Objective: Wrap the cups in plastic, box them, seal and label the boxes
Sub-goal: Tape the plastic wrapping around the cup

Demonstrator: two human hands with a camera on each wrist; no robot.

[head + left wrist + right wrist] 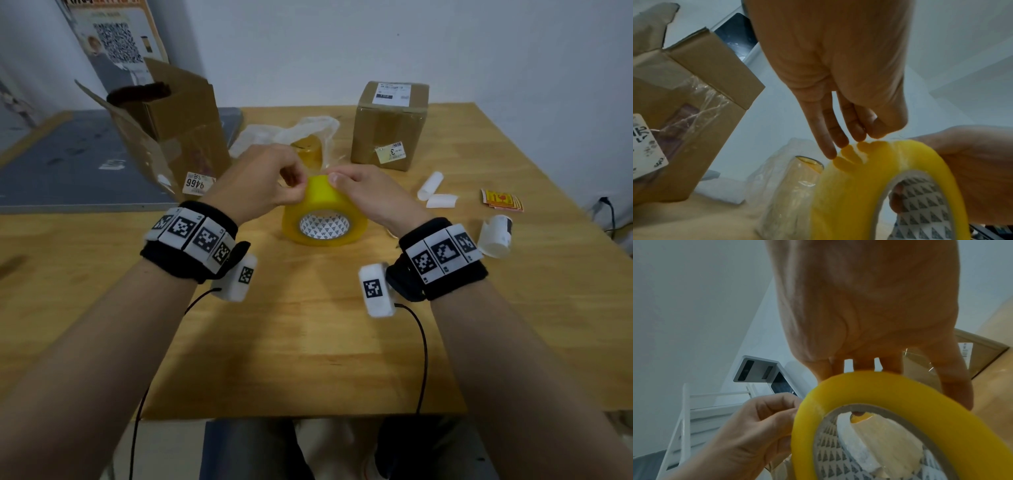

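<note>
Head view: a yellow tape roll (pixel 323 214) stands on edge on the wooden bench (pixel 308 342), its patterned core facing the camera. The right hand (pixel 364 195) grips the top of the roll from the right, fingers curled over the outer band. The left hand (pixel 263 178) sits just left of the roll's top, its fingers bunched at the band; the pinch point itself is hidden by the knuckles. Behind the roll a cup (pixel 308 150) stands inside a loose plastic bag (pixel 284 132). Left of the roll is an open box (pixel 171 126) with flaps up; behind and right of the roll, a taped box (pixel 390 123) with a label on top. Right of the roll lie white paper rolls (pixel 435 192) and a stack of red-yellow stickers (pixel 501 200).

Left wrist view: the left hand (pixel 838 81) points down, its fingers (pixel 830 136) together, tips touching the top of the roll (pixel 859 186); the thumb meets them there. I cannot tell whether a tape end is caught between them. The right hand (pixel 972 170) wraps the roll's far side. The cup (pixel 795 186) in its bag is just left of the roll, the open box (pixel 690 129) farther left.

Right wrist view: the right hand (pixel 879 313) holds the roll (pixel 890 402) from above, fingers (pixel 955 378) curled over the band and one fingertip showing inside the core. The left hand (pixel 748 426) is curled against the roll's left edge.
</note>
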